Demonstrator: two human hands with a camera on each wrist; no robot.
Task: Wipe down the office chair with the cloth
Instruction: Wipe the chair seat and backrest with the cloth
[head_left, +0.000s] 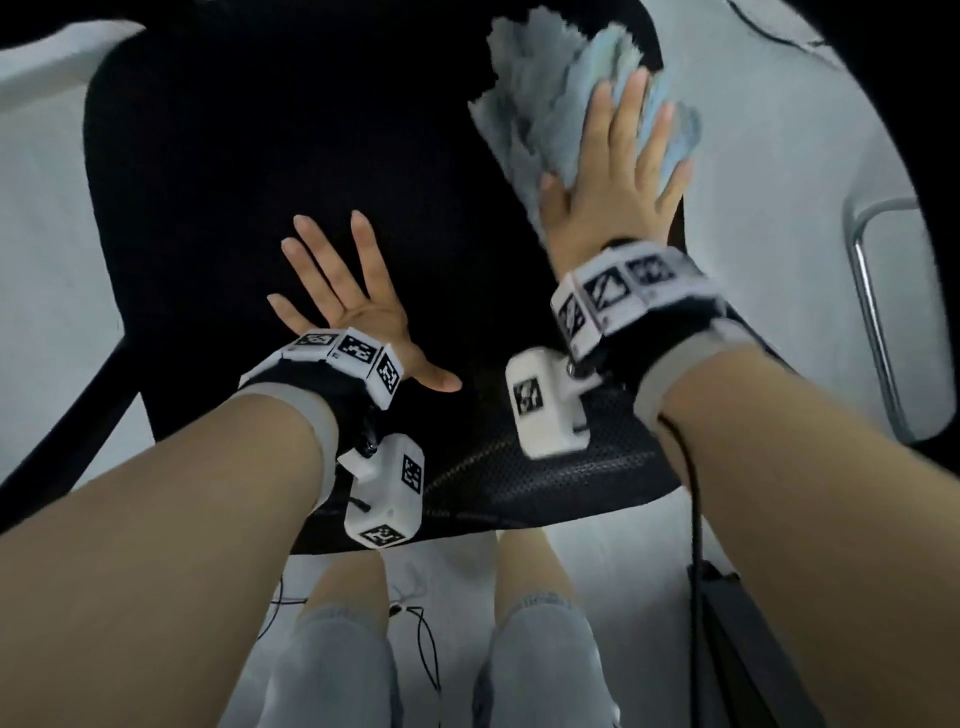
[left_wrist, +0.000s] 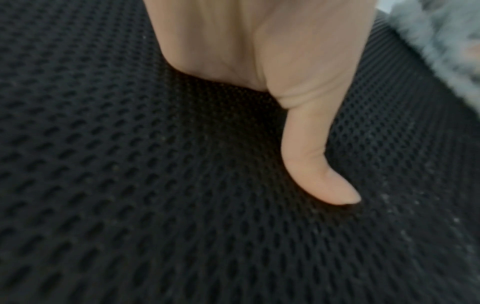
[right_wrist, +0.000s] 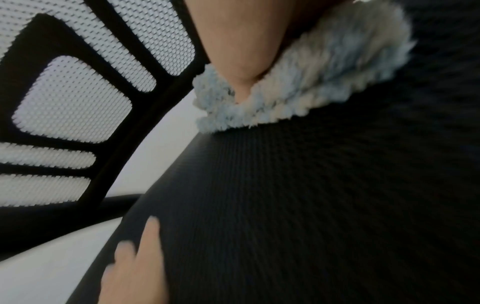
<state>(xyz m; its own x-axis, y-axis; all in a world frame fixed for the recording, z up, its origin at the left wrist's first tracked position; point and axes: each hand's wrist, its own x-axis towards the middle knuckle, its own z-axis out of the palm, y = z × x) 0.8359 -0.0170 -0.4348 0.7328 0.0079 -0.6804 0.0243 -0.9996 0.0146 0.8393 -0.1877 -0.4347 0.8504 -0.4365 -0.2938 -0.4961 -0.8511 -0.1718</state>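
The black mesh seat of the office chair (head_left: 249, 156) fills the middle of the head view. A fluffy light blue cloth (head_left: 540, 88) lies at the seat's far right edge. My right hand (head_left: 618, 171) presses flat on the cloth with straight, spread fingers. My left hand (head_left: 343, 296) lies flat on the seat mesh near the middle, fingers spread, holding nothing. In the left wrist view the left thumb (left_wrist: 311, 164) rests on the mesh (left_wrist: 130, 185), with the cloth (left_wrist: 446, 41) at the upper right. In the right wrist view the cloth (right_wrist: 298, 86) sits under my palm, and the mesh backrest (right_wrist: 78, 98) rises at the left.
A chrome tube frame (head_left: 872, 312) of another seat stands at the right on the pale floor (head_left: 779, 156). A black armrest bar (head_left: 67, 447) slants at the left. Cables (head_left: 426, 644) and a dark box (head_left: 727, 623) lie on the floor by my legs.
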